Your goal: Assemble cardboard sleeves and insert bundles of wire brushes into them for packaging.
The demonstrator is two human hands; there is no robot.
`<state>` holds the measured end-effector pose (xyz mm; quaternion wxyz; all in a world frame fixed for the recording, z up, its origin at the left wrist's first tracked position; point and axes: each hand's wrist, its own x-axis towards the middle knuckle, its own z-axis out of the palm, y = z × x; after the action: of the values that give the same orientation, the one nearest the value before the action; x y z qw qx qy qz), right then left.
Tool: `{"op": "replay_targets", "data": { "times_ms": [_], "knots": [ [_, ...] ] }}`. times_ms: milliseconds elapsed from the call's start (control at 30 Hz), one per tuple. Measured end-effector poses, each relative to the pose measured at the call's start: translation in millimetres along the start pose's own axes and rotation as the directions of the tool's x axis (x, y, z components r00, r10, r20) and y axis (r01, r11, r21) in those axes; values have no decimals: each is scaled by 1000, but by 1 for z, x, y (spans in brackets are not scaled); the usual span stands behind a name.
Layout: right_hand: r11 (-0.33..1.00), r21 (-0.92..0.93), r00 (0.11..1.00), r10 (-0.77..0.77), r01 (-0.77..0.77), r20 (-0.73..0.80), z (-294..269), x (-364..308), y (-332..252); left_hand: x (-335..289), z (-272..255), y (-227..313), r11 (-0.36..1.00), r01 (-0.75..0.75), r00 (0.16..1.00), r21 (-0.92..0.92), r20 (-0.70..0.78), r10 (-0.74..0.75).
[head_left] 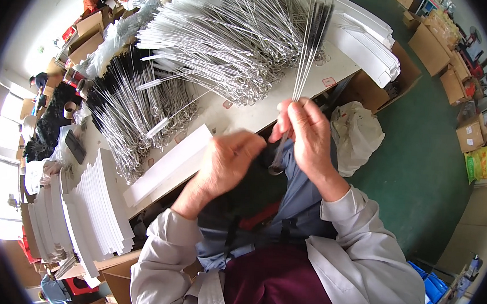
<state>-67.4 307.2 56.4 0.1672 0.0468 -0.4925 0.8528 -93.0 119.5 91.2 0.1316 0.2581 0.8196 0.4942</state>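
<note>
My right hand [310,131] is closed around a few thin wire brushes [303,66]. Their bristle ends, some of them black, point up and away from me, and their looped ends hang below the fingers over my lap. To the left of it, close by, my left hand [223,159] has its fingers curled in and slightly smeared by motion; whatever it may hold is hidden. A long white cardboard strip [170,167] lies along the table edge beside that hand. Beyond both hands spreads a large pile of pale-bristled wire brushes [222,45], with black-bristled brushes [140,101] heaped to its left.
The white table [309,84] carries stacked folded white boxes [98,204] at the left and more white boxes [362,42] at the far right. A white plastic bag [357,138] stands beneath the table's right side. Cardboard boxes [431,49] line the green floor. Other people are farther back.
</note>
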Motion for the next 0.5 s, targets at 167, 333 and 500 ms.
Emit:
{"op": "replay_targets", "data": {
  "times_ms": [167,333,500],
  "knots": [
    [990,-134,997,28,-38,-71,-22,22,-3,81,-19,-11,915,-46,924,401,-330,192],
    [947,-309,995,69,-88,-70,-30,29,5,118,-20,-21,783,43,933,621,-304,190],
    [912,-404,996,40,-69,-80,-41,35,7,122,-17,-8,781,82,926,619,-337,169]
  ]
}}
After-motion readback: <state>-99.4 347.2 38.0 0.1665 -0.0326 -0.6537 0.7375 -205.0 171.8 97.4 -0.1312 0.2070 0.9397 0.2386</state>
